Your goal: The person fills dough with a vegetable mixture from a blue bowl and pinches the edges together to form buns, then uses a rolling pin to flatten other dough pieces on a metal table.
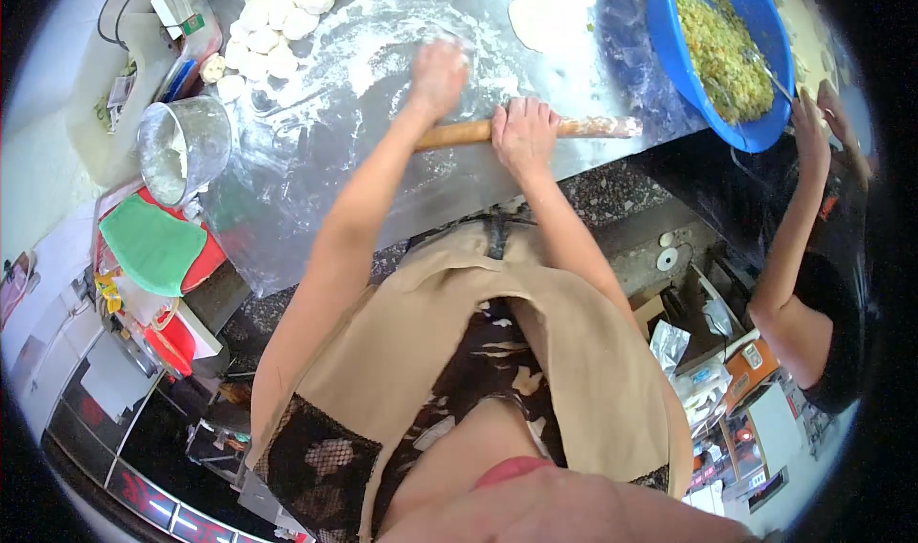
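Observation:
A wooden rolling pin (455,135) lies across the floured metal worktop (423,184). My right hand (527,133) rests over the pin, fingers curled across it. Beyond the pin's left end, my left hand (439,73) is blurred above the floury surface; whether it holds anything does not show. My left wrist is beside the pin's left end. Several pale dough pieces (269,19) are heaped at the upper left. A thin rolled dough sheet (552,9) lies on the worktop at the upper right.
A clear plastic tub (163,149) with flour stands at the left edge, near a green cloth (154,245). On the right is a blue basin (667,55) of chopped filling with a spoon. Beside it, another person's hands (814,127) hold something pale and partly hidden.

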Demonstrator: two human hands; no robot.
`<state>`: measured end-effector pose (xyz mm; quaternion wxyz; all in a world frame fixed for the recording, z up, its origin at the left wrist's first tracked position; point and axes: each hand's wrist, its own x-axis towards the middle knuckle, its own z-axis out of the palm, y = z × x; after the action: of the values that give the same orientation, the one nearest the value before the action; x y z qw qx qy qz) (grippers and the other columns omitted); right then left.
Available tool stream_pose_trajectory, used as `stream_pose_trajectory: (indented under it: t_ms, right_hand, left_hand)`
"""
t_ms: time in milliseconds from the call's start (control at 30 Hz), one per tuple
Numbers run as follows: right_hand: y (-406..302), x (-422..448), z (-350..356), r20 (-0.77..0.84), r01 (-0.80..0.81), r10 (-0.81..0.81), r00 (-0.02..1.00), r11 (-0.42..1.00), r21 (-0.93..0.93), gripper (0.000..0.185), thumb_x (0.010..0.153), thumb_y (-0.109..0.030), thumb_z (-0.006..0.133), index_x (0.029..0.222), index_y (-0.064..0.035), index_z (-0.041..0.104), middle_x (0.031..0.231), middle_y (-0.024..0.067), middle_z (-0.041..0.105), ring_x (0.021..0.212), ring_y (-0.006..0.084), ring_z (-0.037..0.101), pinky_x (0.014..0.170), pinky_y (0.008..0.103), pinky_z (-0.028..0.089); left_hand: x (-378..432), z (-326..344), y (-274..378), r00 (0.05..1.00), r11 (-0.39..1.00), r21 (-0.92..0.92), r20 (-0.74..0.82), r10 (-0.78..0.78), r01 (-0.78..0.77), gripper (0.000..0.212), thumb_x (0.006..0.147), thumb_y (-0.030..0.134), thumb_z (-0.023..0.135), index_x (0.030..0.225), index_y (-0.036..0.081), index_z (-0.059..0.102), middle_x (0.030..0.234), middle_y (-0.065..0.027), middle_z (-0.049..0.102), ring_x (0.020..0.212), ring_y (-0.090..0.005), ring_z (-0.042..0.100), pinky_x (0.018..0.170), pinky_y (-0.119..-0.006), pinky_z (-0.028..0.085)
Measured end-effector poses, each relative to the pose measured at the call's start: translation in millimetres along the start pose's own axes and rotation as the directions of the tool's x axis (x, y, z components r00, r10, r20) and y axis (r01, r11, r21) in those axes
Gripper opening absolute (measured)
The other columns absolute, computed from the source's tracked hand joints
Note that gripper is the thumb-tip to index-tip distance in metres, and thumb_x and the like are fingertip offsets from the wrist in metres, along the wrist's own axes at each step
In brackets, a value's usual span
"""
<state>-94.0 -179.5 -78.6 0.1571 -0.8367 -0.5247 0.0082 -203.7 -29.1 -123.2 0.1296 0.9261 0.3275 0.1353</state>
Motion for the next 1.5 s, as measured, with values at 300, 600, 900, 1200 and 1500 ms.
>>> stream_pose_trajectory:
  t_ms: [300,600,900,1200,1500]
  right_hand:
    - [-10,72,-25,0.228,-0.253,0.245,0.942,0.967,0.005,0.042,0.090,-0.040,0.044,0.090,-0.0007,0.058,0.095,0.0216,0.058,0.090,0.0364,0.056,0.079,0.0441,0.043]
    - [-28,84,-4,0.182,-0.356,0.332,0.925,0.927,0.118,0.039,0.089,-0.037,0.045,0.082,-0.0019,0.061,0.085,0.0200,0.061,0.082,0.0373,0.056,0.074,0.0464,0.043]
    - [-21,73,22,0.058,0.026,-0.016,0.998,0.983,-0.180,0.029,0.088,-0.032,0.047,0.082,-0.0056,0.057,0.087,0.0153,0.060,0.083,0.0340,0.057,0.067,0.0433,0.044]
    - [-49,72,7,0.264,-0.026,0.054,0.963,0.994,-0.107,0.029,0.089,-0.032,0.049,0.083,-0.0048,0.057,0.077,0.0131,0.056,0.076,0.0327,0.054,0.071,0.0444,0.041]
    - [-58,75,26,0.108,0.010,0.004,0.994,0.991,-0.133,0.028,0.087,-0.033,0.049,0.083,-0.0058,0.055,0.084,0.0141,0.056,0.085,0.0313,0.053,0.078,0.0453,0.038]
  left_hand:
    - [21,-45,28,0.787,0.758,-0.422,0.588,-0.188,0.497,0.038,0.071,0.029,0.068,0.102,0.007,0.065,0.092,-0.0167,0.066,0.083,-0.0222,0.064,0.080,-0.035,0.049]
    - [13,-30,-16,0.899,0.811,-0.446,0.386,-0.208,0.379,0.027,0.075,0.018,0.060,0.099,0.008,0.065,0.093,-0.0176,0.061,0.086,-0.0358,0.060,0.080,-0.040,0.049]
    - [17,-60,-13,0.741,0.890,-0.227,0.651,-0.163,0.396,0.034,0.073,0.015,0.067,0.105,0.003,0.060,0.094,-0.0217,0.063,0.091,-0.0380,0.061,0.079,-0.042,0.049]
    - [8,-75,-25,0.691,0.856,-0.185,0.682,-0.242,0.482,0.030,0.070,0.024,0.068,0.095,0.008,0.066,0.096,-0.0188,0.064,0.095,-0.0348,0.061,0.082,-0.041,0.048]
    - [-22,-64,-41,0.729,0.883,-0.163,0.639,-0.246,0.440,0.028,0.070,0.028,0.067,0.087,0.006,0.067,0.084,-0.0188,0.066,0.086,-0.0332,0.064,0.074,-0.042,0.050]
